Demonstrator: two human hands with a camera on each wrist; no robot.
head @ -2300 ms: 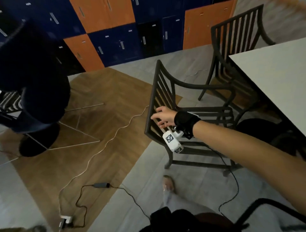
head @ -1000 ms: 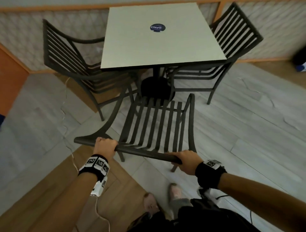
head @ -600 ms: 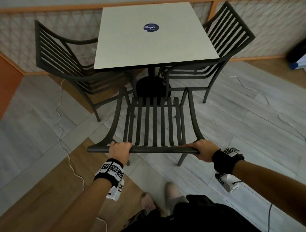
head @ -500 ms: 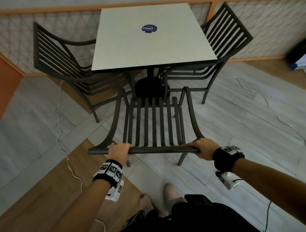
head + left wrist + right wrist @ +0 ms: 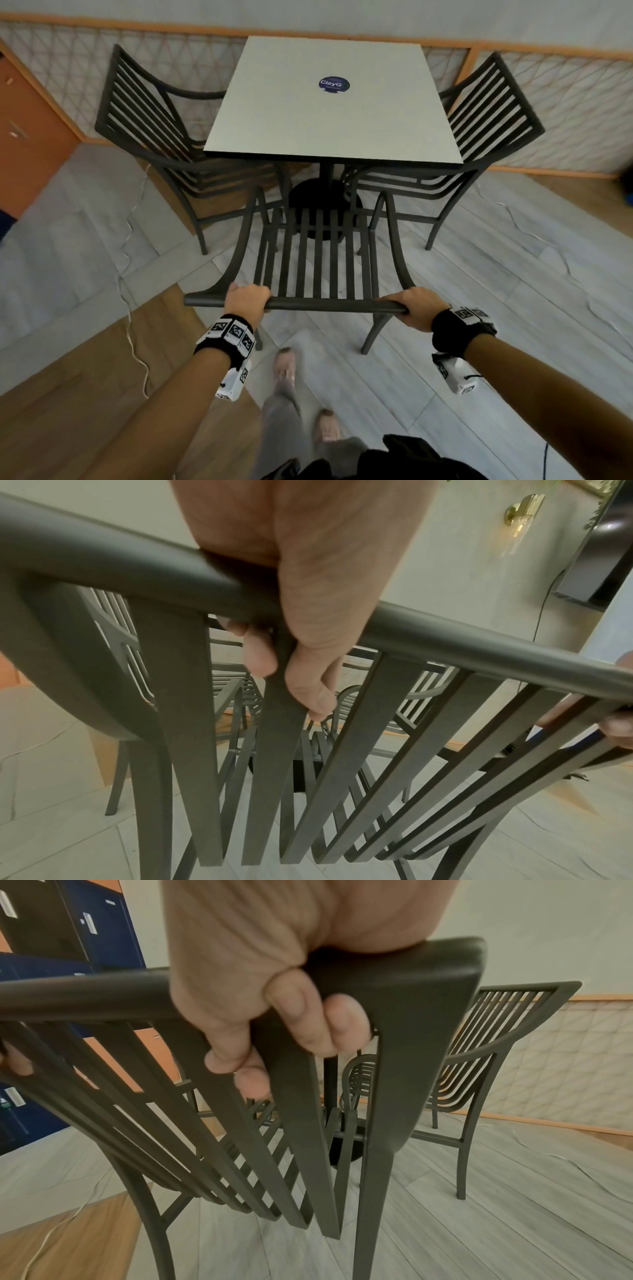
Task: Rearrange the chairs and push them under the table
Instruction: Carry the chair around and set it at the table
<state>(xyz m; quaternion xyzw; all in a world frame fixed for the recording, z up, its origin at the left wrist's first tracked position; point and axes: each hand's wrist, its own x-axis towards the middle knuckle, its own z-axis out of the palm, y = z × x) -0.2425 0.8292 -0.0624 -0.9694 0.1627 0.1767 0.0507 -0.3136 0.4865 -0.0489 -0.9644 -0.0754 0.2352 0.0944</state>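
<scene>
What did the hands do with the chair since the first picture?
First only the right hand touched the chair, which stood side-on. Now the left hand grips the top rail too, and the chair has been turned and brought up facing the table. The two side chairs stayed tucked in.

A round dark-blue sticker (image 5: 334, 84) reading "ClayG" sits toward twelve o'clock. A thin white cable (image 5: 132, 308) snakes over the grey and wooden floor at about eight o'clock, with an orange locker door (image 5: 24, 137) at ten. Along the top, a lattice-patterned wall panel (image 5: 565, 109) runs behind an orange wooden rail (image 5: 548, 54).
</scene>
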